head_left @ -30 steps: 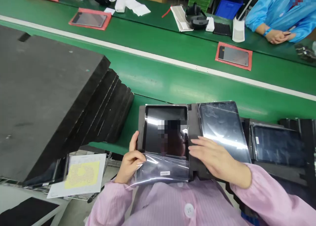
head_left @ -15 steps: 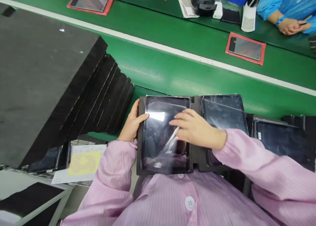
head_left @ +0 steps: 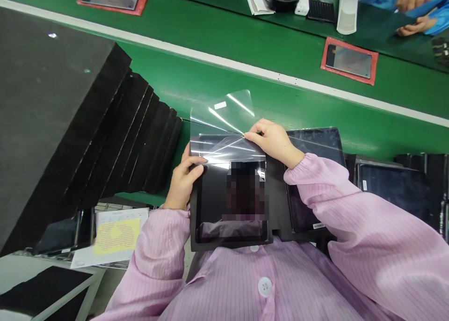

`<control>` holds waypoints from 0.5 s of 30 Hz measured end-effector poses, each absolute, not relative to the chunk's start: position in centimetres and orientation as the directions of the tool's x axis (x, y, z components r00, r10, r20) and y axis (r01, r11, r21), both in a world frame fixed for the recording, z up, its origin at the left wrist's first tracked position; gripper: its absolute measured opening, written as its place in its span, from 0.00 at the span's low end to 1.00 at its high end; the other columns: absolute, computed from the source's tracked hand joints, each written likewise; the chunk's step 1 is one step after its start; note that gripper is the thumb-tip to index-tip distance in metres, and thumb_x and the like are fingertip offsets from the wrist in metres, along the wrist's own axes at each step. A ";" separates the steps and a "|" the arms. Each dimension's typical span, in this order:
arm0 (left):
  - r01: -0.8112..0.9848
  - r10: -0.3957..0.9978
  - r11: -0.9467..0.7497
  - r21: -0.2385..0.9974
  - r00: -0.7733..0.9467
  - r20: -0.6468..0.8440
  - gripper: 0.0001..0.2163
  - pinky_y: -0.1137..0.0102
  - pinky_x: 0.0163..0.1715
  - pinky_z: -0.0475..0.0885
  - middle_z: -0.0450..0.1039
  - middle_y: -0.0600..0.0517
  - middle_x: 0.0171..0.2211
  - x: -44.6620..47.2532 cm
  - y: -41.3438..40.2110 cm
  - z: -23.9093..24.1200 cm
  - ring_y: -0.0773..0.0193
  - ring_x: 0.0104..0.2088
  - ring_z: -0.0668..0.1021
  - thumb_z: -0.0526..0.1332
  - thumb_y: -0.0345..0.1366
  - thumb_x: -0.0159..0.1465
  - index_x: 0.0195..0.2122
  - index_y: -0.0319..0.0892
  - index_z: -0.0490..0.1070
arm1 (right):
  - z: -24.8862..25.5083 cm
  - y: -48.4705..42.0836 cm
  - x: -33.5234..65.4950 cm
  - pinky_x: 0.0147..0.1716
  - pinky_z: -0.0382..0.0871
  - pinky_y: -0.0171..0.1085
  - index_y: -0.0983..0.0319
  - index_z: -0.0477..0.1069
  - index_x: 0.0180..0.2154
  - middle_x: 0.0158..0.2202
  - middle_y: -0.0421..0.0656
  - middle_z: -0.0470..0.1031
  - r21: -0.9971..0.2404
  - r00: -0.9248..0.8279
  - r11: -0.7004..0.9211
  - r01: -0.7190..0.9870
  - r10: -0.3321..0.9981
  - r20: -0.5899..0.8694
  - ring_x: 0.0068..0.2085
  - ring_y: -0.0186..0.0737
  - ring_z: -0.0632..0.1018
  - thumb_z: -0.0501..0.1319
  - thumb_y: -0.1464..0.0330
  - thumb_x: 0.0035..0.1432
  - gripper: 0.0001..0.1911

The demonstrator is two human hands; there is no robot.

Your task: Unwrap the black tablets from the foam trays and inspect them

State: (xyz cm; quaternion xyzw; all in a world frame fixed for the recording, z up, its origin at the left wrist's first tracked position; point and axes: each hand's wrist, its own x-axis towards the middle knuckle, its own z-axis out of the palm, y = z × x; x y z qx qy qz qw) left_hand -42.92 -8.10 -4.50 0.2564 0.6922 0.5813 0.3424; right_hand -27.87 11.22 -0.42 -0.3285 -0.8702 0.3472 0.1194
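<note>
In front of me a dark glass screen panel (head_left: pixel 213 199) lies in a black foam tray (head_left: pixel 231 244). A clear protective film (head_left: pixel 224 117) is peeled back over the panel's far end, curled, with a small white label on it. My right hand (head_left: pixel 275 141) pinches the film's right edge between thumb and fingers. My left hand (head_left: pixel 184 180) grips the tray's left side, its thumb and forefinger at the panel's edge by the film. Right beside this tray, a second screen panel (head_left: pixel 303 208) is partly covered by my right forearm.
Stacked black foam trays (head_left: pixel 70 101) rise at left, above a sheet with yellow print (head_left: pixel 117 237). More panels (head_left: pixel 393 190) stand at right. On the green bench (head_left: pixel 217 73) lie panels on red pads (head_left: pixel 375 70). A co-worker's hands (head_left: pixel 414 12) are at top right.
My right hand has moved up and away from me, lifting the film off most of the panel. My left hand stays at the tray's left side. The co-worker's hands have moved apart.
</note>
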 end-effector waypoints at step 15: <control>-0.061 0.579 -0.091 0.994 -0.815 0.003 0.09 0.58 0.56 0.64 0.78 0.53 0.43 -42.3 -8.5 -2.6 0.56 0.52 0.73 0.57 0.30 0.47 0.28 0.45 0.76 | -0.3 6.8 -21.6 0.41 0.63 0.41 0.60 0.75 0.34 0.38 0.42 0.78 -0.671 -0.945 0.731 0.125 0.294 0.145 0.40 0.40 0.72 0.59 0.66 0.61 0.07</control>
